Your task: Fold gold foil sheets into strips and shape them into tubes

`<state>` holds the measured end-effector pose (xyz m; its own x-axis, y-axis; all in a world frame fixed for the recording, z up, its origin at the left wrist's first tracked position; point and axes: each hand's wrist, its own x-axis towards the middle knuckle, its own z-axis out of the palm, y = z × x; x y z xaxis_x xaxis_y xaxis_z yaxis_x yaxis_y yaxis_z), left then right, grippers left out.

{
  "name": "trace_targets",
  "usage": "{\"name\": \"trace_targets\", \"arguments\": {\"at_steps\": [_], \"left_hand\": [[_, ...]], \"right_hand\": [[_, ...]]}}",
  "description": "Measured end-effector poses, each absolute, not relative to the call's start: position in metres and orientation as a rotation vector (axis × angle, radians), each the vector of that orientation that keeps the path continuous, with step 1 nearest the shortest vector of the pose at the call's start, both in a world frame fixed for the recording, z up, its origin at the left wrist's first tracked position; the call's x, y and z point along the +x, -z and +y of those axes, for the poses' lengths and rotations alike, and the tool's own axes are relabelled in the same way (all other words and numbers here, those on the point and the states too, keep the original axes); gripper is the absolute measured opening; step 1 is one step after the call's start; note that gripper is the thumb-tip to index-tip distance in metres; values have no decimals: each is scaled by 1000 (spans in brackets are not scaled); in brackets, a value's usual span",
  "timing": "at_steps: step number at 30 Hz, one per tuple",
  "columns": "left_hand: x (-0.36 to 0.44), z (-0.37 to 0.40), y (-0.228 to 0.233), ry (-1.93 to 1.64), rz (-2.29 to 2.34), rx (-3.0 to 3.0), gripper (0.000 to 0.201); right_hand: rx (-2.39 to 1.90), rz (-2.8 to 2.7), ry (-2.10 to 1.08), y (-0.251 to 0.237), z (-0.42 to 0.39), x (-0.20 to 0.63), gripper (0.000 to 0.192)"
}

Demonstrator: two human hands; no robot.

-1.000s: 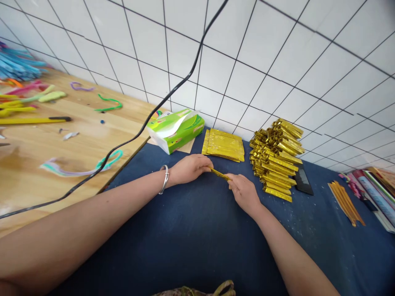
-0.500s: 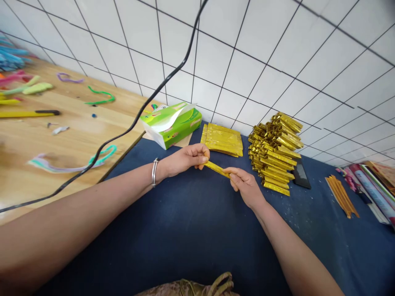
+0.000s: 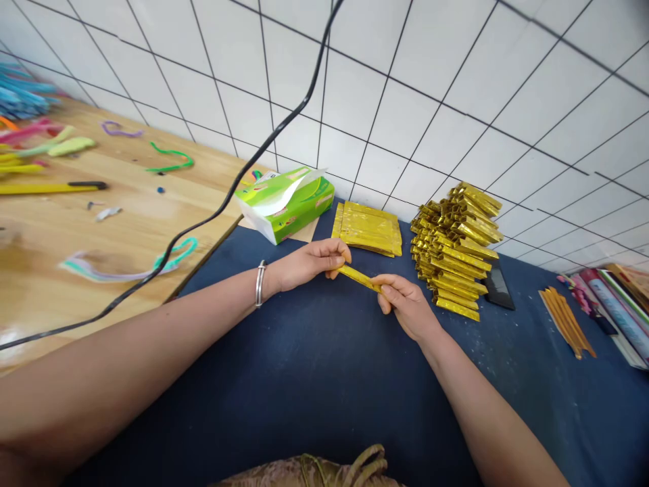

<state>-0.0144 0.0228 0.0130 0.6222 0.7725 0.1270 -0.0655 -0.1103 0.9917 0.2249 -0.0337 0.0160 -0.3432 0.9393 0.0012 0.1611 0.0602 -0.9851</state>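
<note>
Since a second ago both hands have lifted the one gold foil strip [image 3: 359, 277] slightly off the blue worktop [image 3: 314, 379]. The left hand [image 3: 309, 262] fingers pinch its left end, the right hand [image 3: 405, 306] fingers its right end. One flat foil stack [image 3: 369, 228] and one folded pile [image 3: 456, 250] lie behind.

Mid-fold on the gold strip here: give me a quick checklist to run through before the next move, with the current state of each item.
1. Both ends held: ok. The left hand pinches one end of the gold strip, the right hand the other.
2. Strip off the cloth: ok, it hangs above the blue cloth.
3. Fold crisp and even: cannot tell, too small to see.
4. Room on the pile of folded strips: ok, it stands just beyond the right hand.
5. Flat gold sheets in supply: ok, a stack lies beside the tissue box.
6. Black cable away from the hands: ok, it hangs to their left.
</note>
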Motion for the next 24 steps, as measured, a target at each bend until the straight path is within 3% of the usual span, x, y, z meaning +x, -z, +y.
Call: {"name": "trace_targets", "arguments": {"at_steps": [15, 24], "left_hand": [[-2, 16, -14, -627, 736, 2107, 24], [1, 12, -16, -617, 735, 1916, 17]], "right_hand": [[-1172, -1771, -1330, -22, -33, 222, 33], [-1169, -1765, -1289, -22, -37, 219, 31]]}}
